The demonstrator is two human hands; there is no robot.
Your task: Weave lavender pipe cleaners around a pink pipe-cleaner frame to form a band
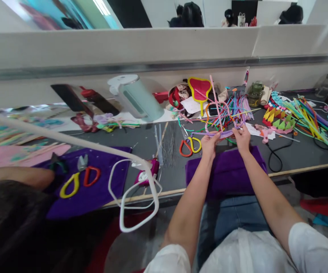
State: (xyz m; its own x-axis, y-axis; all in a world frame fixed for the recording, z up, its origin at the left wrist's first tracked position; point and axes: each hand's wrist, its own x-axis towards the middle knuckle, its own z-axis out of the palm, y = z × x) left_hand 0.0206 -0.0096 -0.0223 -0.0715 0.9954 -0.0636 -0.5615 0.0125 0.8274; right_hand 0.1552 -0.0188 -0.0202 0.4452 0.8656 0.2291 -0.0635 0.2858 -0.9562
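Observation:
My left hand [210,146] has its fingers pinched on the purple pipe cleaners [225,133], near their left part. On their right part, my right hand [241,138] is closed in the same way. A pink and orange pipe cleaner shape [215,102] rises just behind them. Both hands are above the table edge, past a folded purple cloth [226,170]. Scissors with red and yellow handles [190,146] lie left of my left hand. A pink glue gun [266,134] is to the right of my right hand.
Bundled pipe cleaners [308,117] lie at the right. Thin wires [169,146] and a magenta power strip [148,172] are left of centre. A white lamp frame [155,193] crosses the left foreground. Another person's arm [16,177] rests by a purple cloth [95,189] with scissors [78,176].

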